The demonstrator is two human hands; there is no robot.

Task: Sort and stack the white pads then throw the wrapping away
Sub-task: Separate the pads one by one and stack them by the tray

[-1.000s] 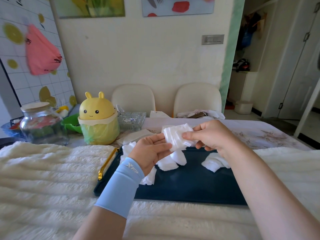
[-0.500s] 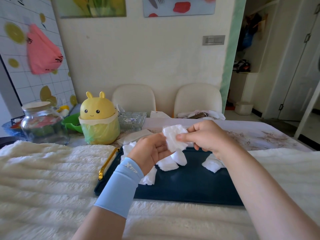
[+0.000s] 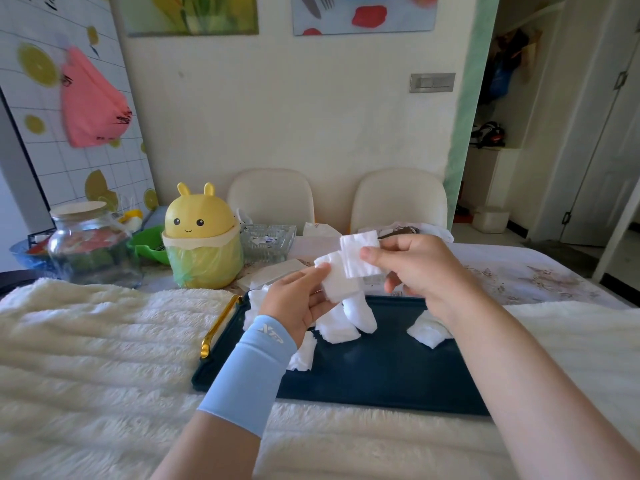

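Fluffy white blanket (image 3: 86,341) around dark tray (image 3: 381,375), yellow bin (image 3: 202,237) beyond

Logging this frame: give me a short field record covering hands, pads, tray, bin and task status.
left hand: holds the lower pad between thumb and fingers, above the tray
right hand: pinches the upper pad, which overlaps the lower pad's corner in view
tray: dark, gold handle at left, on a fluffy white cover
loose pads: several unstacked on the tray
bin: yellow, bunny-faced, bag-lined, behind the tray's left end
status: sorting under way; no neat stack in view; wrapping not identifiable
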